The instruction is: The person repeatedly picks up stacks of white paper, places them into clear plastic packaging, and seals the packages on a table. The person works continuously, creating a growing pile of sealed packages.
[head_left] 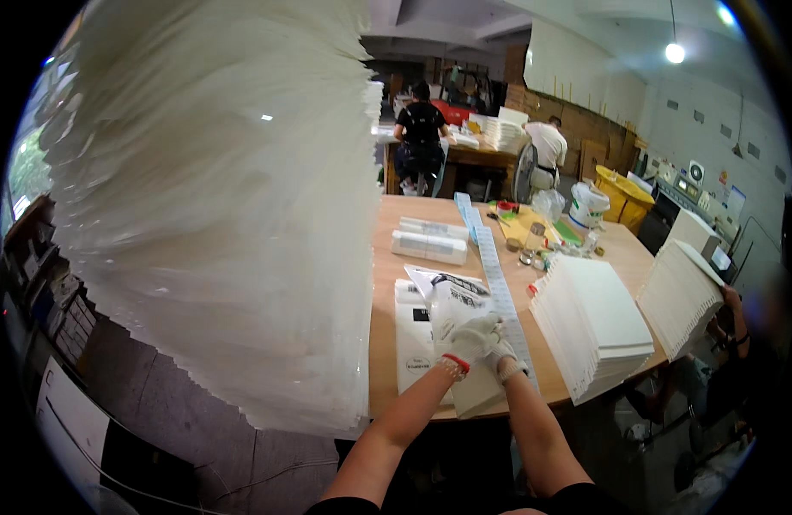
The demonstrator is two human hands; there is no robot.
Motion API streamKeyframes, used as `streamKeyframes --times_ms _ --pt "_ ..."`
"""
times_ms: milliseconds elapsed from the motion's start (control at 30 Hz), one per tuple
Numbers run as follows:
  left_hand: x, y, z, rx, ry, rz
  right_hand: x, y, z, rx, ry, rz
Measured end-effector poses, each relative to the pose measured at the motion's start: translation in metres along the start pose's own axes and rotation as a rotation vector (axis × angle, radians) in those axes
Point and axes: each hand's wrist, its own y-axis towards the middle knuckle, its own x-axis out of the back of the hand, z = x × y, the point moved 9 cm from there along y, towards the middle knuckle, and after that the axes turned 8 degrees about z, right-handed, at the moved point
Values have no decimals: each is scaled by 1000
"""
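Observation:
On the table before me lies a white plastic bag (454, 298) with black printing, its far end slanting to the left. My left hand (471, 338), in a white glove with a red band at the wrist, is closed on the near part of this bag. Close against it on the right is my right hand (502, 354), also gloved; its fingers are mostly hidden behind the left. A plain white panel (479, 391) reaches from under both hands toward the table's near edge. More printed white packaging (411, 343) lies flat beneath and left of the bag.
A tall stack of plastic-wrapped sheets (233, 206) rises on the left. White stacks (602, 300) stand on the right, a co-worker's hand (732, 299) at the farther one. Rolls (430, 247), a pale blue printed strip (497, 279) and a bucket (589, 204) lie beyond.

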Motion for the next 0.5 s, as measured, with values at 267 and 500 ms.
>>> streamKeyframes --times_ms 267,500 --pt "25 -80 -140 -587 133 -242 48 -50 -46 -20 346 -414" --pt "7 -166 0 -214 21 -756 123 -115 -59 114 676 -690"
